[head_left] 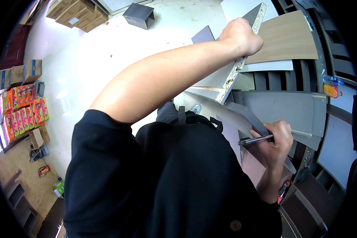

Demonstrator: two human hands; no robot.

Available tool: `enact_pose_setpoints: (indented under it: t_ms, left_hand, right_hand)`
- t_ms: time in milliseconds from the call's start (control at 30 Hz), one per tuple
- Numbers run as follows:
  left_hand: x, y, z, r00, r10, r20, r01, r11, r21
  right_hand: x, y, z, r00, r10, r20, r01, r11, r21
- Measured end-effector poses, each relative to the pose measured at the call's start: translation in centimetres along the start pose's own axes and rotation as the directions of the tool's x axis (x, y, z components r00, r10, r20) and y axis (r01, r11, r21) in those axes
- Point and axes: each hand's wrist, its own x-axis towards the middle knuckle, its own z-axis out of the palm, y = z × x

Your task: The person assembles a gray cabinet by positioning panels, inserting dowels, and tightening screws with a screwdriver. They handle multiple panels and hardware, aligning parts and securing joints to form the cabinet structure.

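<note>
My left hand [242, 36] reaches across and is closed over the edge of a grey chipboard panel [231, 79], whose raw, speckled edge shows. The panel stands tilted, partly hidden behind my left forearm. Lower right, my right hand [279, 141] is closed round a thin, dark, flat object with a shiny edge [253, 140]; its exact kind cannot be made out. A grey strip [254, 121] runs from near the panel's lower end to the right hand's fingers. Beside that hand lies a wide grey board [283, 113].
A wood-grain board [285, 37] and dark slatted pieces [281, 80] lie at right, near bottles [331, 90]. A red-and-black tool [283, 190] is by my right forearm. Cartons [77, 14] and a dark box-shaped piece [139, 16] stand on the floor; colourful packages [25, 113] are far left.
</note>
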Motion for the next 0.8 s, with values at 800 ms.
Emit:
enact_pose_setpoints:
  t_ms: [800]
  left_hand:
    - [1.8,-1.6,-2.0,0.999,0.025,0.034,-0.020,0.988,-0.151]
  right_hand:
    - [4.0,-3.0,1.0,0.984,-0.174,0.025,0.176,0.981,-0.080]
